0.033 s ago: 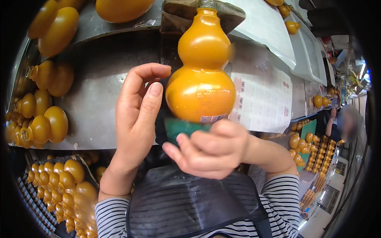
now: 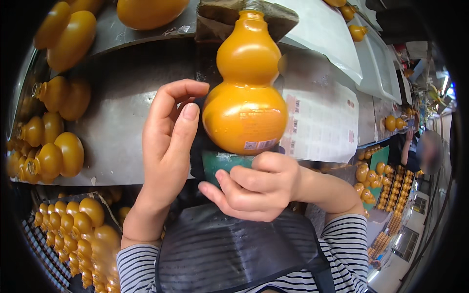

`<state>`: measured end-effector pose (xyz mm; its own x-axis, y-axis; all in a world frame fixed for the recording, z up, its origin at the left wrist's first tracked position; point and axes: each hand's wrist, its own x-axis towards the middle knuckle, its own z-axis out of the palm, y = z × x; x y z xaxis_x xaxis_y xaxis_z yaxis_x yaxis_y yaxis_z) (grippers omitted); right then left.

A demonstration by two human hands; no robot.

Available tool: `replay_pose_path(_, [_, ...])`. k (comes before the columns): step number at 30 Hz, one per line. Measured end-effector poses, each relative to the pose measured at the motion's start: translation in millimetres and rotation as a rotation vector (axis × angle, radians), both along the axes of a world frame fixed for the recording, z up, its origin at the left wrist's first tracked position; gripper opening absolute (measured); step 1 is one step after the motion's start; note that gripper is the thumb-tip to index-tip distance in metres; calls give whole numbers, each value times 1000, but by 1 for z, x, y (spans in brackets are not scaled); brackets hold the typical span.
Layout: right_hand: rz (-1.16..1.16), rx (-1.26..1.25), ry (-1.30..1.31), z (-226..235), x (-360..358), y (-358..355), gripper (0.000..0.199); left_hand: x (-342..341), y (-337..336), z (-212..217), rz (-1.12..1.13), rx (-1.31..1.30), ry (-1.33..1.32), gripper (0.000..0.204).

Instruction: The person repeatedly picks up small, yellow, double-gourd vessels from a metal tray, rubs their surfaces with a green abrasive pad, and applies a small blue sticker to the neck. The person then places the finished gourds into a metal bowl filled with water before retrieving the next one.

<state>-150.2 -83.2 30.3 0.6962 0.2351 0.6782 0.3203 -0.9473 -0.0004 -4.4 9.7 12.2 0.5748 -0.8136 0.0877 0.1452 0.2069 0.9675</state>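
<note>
Orange gourd-shaped bottle point(image 2: 245, 88) upright on green base point(image 2: 221, 164), label sheet point(image 2: 322, 117) beside it. My left hand point(image 2: 168, 146) open against bottle's side; right hand point(image 2: 256, 188) curled around base beneath. Label already low on bottle; I judge labelling nearly done, crates of bottles point(image 2: 73, 229) below remain.

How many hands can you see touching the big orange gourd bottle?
2. The left hand rests its fingertips against the left side of the orange gourd-shaped bottle. The right hand sits right under it, gripping the green base. Part of the grip is hidden.
</note>
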Motion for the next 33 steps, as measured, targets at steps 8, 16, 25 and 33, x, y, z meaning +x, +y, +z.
replay_pose_path(8, [18,608,236,8,-50,-6,16,-2,5,-7,-103,55,-462,81])
replay_pose_path(16, [-427,1958,132,-25,-145,-83,15,-23,2,3,150,-22,-548,83])
replay_pose_path(25, [-620,973,292,15,-46,-200,28,-27,-17,24,8,280,-1286,74])
replay_pose_path(33, [-863,196,398,-6,88,-320,33,-22,-11,19,-5,300,-1229,75])
